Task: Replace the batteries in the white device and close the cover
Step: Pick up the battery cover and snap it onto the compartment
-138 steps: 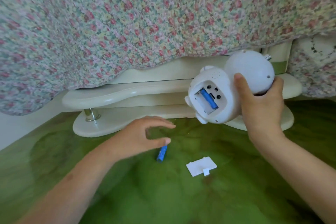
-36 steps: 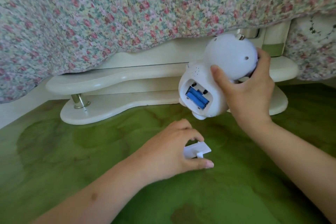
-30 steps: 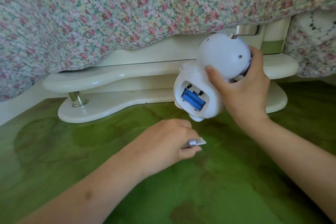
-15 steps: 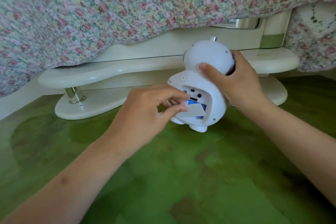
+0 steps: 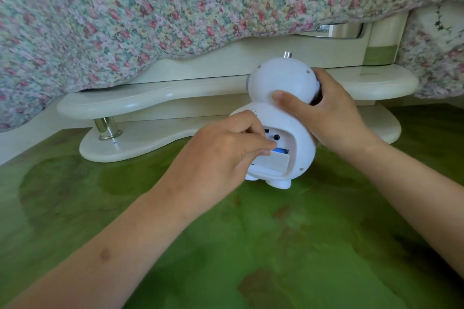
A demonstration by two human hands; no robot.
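The white device (image 5: 281,83), a round-headed robot toy, stands upright on the green floor with its back toward me. My right hand (image 5: 329,118) grips its head and neck. My left hand (image 5: 221,155) holds the white battery cover (image 5: 272,162) against the open compartment, its lower edge seated and its top edge tilted out. A strip of blue battery (image 5: 280,150) shows above the cover. Two small ports sit above the compartment.
A cream bed frame (image 5: 175,93) with a stepped base and a chrome post (image 5: 108,128) runs behind the toy. A floral bedspread (image 5: 175,2) hangs over it. Green patterned floor (image 5: 251,246) spreads in front.
My left hand picked the cover off the floor and brought it to the compartment. My right hand turned the toy upright and lowered it onto the floor. The cover now sits lower over the batteries.
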